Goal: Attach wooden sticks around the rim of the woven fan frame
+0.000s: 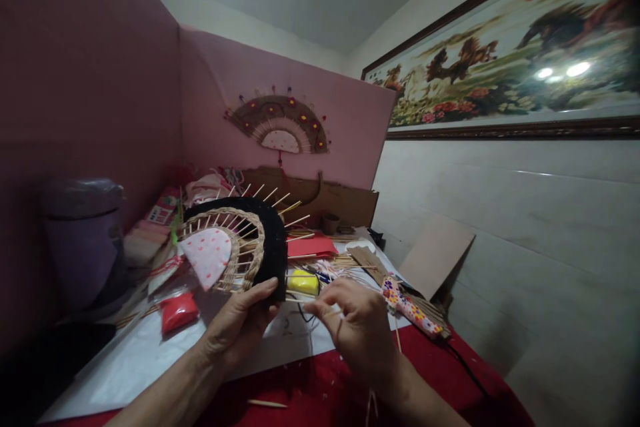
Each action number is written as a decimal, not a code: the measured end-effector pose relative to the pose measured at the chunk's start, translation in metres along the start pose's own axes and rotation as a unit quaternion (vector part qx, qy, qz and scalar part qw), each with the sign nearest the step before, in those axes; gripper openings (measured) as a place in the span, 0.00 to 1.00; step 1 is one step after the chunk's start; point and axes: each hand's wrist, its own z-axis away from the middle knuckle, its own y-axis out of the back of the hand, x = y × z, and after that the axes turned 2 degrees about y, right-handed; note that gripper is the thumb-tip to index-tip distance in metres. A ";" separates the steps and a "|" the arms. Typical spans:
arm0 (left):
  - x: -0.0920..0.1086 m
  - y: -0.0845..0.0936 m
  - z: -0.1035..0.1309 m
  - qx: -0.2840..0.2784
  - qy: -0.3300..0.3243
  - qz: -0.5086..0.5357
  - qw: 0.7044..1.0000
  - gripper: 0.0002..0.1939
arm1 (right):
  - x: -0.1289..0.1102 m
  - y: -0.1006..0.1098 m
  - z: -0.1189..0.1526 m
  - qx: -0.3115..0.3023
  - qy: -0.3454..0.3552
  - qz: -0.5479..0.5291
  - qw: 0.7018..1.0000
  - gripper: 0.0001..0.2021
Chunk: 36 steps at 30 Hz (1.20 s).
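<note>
My left hand point(250, 313) grips the lower right end of a half-round fan point(274, 240), thumb on its black band. The fan has thin wooden sticks radiating outward, a woven straw-coloured band and a white centre with pink dots. My right hand point(357, 323) is closed in a pinch beside the tip of the lowest stick. A thin pale strand point(371, 407) hangs below that hand and seems to run through its fingers; the exact pinch point is partly hidden. A dark cord point(306, 317) loops between the hands.
Near the fan lie a red packet point(179, 312), a yellow packet point(303, 282) and red paper point(315, 245). A flower-patterned glue gun point(410, 307) rests at right on cardboard. A finished fan point(280, 123) hangs on the pink board. A lone stick point(267, 404) lies on the red cloth.
</note>
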 end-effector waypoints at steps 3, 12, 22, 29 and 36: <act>0.001 0.000 0.000 -0.005 0.002 -0.002 1.000 0.06 | -0.003 -0.015 0.012 -0.060 -0.040 0.007 0.997 0.14; 0.002 0.002 0.001 -0.010 0.006 -0.037 0.999 0.04 | -0.009 -0.036 0.021 -0.108 -0.038 -0.056 0.992 0.08; 0.003 0.000 0.003 -0.014 0.007 -0.042 0.999 0.06 | -0.008 -0.040 0.031 -0.177 0.029 -0.024 0.983 0.09; 0.004 -0.001 0.004 -0.023 0.012 -0.049 0.998 0.06 | -0.006 -0.041 0.031 -0.195 0.069 0.039 0.978 0.07; 0.005 -0.002 0.006 -0.019 0.015 -0.048 0.999 0.04 | -0.011 -0.036 0.032 -0.182 0.111 0.075 0.974 0.02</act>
